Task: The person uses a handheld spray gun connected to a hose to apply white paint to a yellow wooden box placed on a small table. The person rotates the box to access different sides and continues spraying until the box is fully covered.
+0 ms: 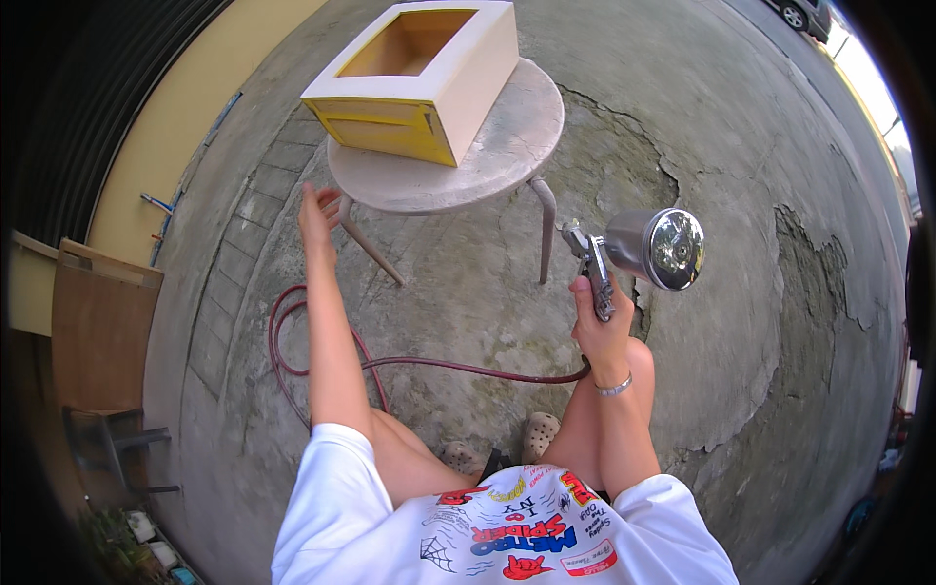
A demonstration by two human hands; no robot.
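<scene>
My right hand (604, 331) is wrapped round the handle of a metal spray gun (591, 265), which carries a shiny silver paint cup (648, 246). My left hand (319, 216) reaches out beside the left edge of a round stool (444, 190), fingers apart and nothing in them. Whether its fingertips touch the stool leg I cannot tell. On the stool seat lies a box-shaped wooden piece (478, 102), mostly whitish, with a rectangular opening on top. Its near side is a yellow panel (380, 129) with dark marks along the edges.
A dark red hose (458, 363) loops over the cracked concrete floor (741, 361) and runs to below my right hand. At the left stand a brown board (105, 327) and a dark chair (117, 444) by a yellow wall (185, 93). A car (801, 14) is parked far right.
</scene>
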